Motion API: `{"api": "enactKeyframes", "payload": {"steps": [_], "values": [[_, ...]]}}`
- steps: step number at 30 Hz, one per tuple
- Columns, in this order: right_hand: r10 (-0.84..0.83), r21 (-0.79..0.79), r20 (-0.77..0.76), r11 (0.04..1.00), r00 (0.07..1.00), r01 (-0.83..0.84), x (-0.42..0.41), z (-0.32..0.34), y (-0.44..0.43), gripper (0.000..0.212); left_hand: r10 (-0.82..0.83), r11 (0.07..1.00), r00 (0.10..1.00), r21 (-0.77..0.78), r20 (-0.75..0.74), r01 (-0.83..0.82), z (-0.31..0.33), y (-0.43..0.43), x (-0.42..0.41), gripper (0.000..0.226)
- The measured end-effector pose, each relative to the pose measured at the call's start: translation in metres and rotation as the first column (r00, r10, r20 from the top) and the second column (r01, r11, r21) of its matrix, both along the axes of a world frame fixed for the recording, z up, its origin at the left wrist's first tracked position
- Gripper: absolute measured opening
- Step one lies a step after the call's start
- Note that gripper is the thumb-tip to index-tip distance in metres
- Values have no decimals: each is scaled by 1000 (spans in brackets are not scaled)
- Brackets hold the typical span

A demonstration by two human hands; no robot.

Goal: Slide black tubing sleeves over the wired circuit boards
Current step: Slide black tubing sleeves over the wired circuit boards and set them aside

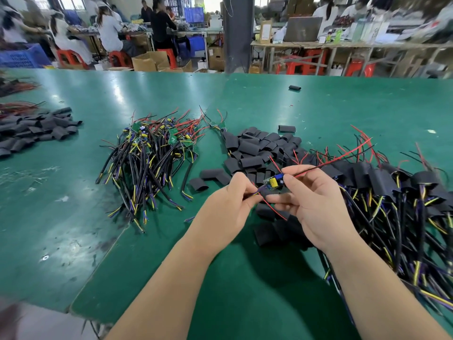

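hands: two, both raised over the green bench (pixel 245 278)
left hand (pixel 229 202): fingers pinched on the blue-and-yellow lead at the board's near end
right hand (pixel 316 204): fingers closed on the board's far end, where a red and a black wire run out
circuit board (pixel 274 180): one in hand, bare, held between the two hands above the sleeves
unsleeved boards (pixel 149 158): one tangled heap, too many to count, left of centre
loose black sleeves (pixel 259 148): one heap behind the hands, uncounted; one stray sleeve (pixel 294 88) well apart, far back
second sleeve heap (pixel 36 130): far left
sleeved boards (pixel 397 204): one pile, right
containers: none on the bench
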State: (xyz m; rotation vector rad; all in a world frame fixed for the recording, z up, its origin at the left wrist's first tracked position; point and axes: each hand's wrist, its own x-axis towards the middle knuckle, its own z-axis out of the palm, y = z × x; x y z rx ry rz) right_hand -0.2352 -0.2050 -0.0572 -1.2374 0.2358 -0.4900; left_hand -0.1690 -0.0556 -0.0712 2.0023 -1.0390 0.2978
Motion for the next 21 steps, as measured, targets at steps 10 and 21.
{"api": "enactKeyframes", "payload": {"steps": [10, 21], "values": [[-29, -182, 32, 983, 999, 34, 6, -9, -4, 25, 208, 968, 936, 77, 283, -238, -5, 3, 8, 14], [150, -715, -256, 635, 955, -292, 55, 19, -22, 51, 334, 936, 935, 74, 119, -344, -9, 10, 19, 28]]}}
